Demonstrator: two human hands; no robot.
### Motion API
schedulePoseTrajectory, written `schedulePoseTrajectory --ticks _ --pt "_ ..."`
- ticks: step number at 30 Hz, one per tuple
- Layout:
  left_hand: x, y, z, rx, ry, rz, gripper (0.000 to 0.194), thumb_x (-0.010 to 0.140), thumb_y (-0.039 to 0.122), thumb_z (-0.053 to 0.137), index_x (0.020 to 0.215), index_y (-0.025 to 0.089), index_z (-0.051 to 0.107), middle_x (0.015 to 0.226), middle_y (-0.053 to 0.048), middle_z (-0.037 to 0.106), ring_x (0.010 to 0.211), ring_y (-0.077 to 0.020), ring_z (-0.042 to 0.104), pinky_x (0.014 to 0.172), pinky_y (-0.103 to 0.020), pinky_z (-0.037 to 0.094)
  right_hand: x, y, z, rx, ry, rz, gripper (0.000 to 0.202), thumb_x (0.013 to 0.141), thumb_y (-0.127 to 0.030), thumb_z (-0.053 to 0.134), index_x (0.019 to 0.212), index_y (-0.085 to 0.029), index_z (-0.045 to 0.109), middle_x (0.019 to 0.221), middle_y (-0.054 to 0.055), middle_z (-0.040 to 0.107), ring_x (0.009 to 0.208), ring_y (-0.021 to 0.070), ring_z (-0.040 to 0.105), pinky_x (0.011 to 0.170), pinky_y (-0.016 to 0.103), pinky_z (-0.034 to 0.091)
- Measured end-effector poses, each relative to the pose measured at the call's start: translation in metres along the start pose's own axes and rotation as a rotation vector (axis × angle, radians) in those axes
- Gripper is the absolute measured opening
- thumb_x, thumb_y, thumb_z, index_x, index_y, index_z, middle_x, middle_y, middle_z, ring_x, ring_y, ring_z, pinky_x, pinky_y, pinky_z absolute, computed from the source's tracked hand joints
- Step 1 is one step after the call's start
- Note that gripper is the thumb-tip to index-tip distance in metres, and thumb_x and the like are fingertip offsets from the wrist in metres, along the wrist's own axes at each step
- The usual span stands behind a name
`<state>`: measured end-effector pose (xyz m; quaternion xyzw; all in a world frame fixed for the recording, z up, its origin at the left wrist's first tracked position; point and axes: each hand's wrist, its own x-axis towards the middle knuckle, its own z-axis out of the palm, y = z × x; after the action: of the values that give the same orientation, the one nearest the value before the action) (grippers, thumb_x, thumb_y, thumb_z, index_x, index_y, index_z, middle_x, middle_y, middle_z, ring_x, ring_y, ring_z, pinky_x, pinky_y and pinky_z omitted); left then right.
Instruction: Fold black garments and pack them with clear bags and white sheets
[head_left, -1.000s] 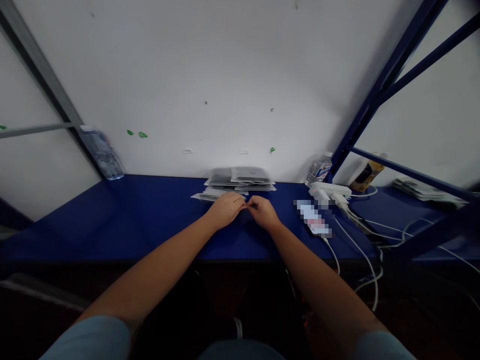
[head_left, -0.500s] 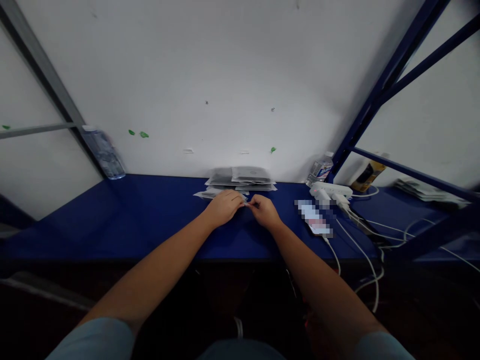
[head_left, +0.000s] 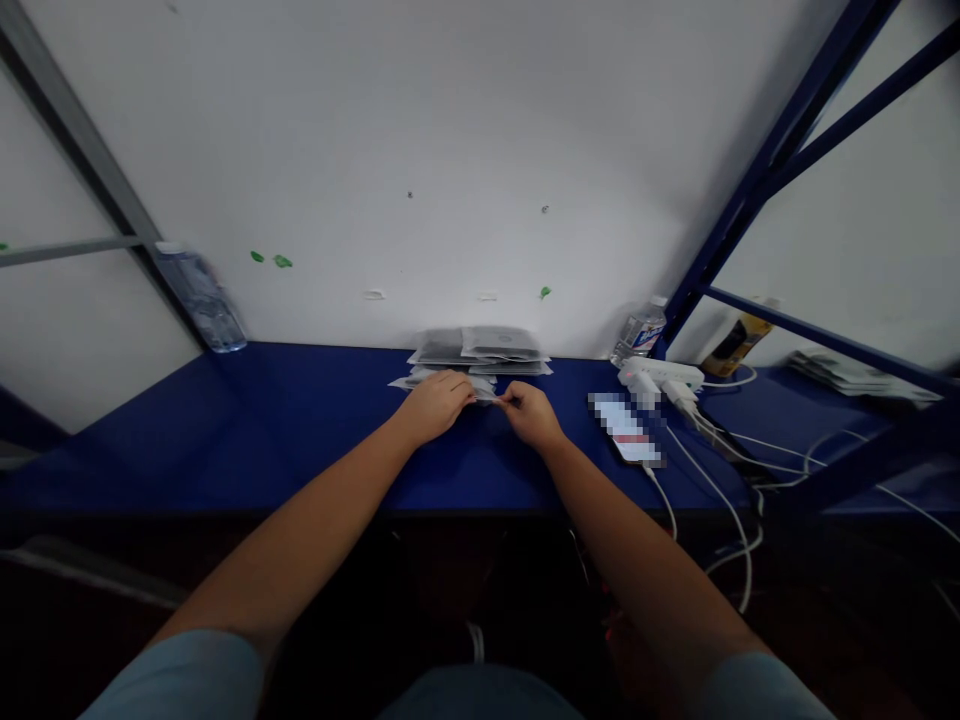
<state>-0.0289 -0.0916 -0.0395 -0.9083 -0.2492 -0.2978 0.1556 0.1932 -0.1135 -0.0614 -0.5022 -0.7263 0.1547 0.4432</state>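
Several flat packets in frosted plastic bags form a pile [head_left: 502, 343] against the wall, on the blue desk [head_left: 300, 440]. In front of the pile, a clear plastic bag [head_left: 484, 392] stretches between my hands. My left hand [head_left: 439, 405] is closed on its left part, with the fingers curled over it and partly hiding it. At the bag's right end, my right hand [head_left: 528, 411] pinches the edge between thumb and fingers. What lies inside this bag is too small to tell.
A phone [head_left: 624, 430] on a cable lies right of my hands, beside a white power strip [head_left: 664, 376] with plugs and trailing cables. A bottle [head_left: 640, 330] stands behind it. Another large bottle [head_left: 201, 298] leans at the left. Blue frame bars [head_left: 825, 340] rise at the right.
My left hand has shifted slightly left, and the gap between my hands is wider. More of the clear bag now shows between them. The whole view has tilted slightly.
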Motion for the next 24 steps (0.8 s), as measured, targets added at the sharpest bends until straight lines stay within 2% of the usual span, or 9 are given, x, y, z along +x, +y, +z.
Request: schedulePoseTrajectory --ticks 6,13,24 --pt "-0.001 -0.004 -0.002 0.007 0.011 -0.016 0.026 0.105 0.024 0.043 0.093 0.017 0.065 0.091 -0.009 0.068 0.087 -0.0217 0.062 0.083 -0.035 0.05 0.0 0.005 0.0 0.008 0.037 -0.006 0.019 0.083 -0.027 0.067 0.066 -0.022 0.059 0.07 0.001 0.063 0.069 0.0175 0.055 0.066 0.028 0.042" --pt "-0.006 -0.013 -0.007 -0.016 0.015 0.028 0.023 0.104 0.022 0.046 0.092 0.015 0.063 0.09 -0.009 0.067 0.086 -0.022 0.061 0.081 -0.035 0.051 0.0 0.01 0.0 0.054 0.072 -0.023 0.019 0.081 -0.025 0.068 0.065 -0.022 0.059 0.069 0.0 0.063 0.067 0.0168 0.055 0.066 0.028 0.042" --pt "-0.016 -0.022 -0.014 -0.04 -0.008 0.0 0.024 0.105 0.024 0.044 0.091 0.016 0.063 0.09 -0.008 0.065 0.085 -0.0219 0.061 0.081 -0.037 0.053 0.001 0.011 -0.001 0.069 0.065 -0.001 0.018 0.08 -0.028 0.067 0.065 -0.022 0.058 0.069 0.0 0.063 0.069 0.0174 0.056 0.067 0.028 0.042"
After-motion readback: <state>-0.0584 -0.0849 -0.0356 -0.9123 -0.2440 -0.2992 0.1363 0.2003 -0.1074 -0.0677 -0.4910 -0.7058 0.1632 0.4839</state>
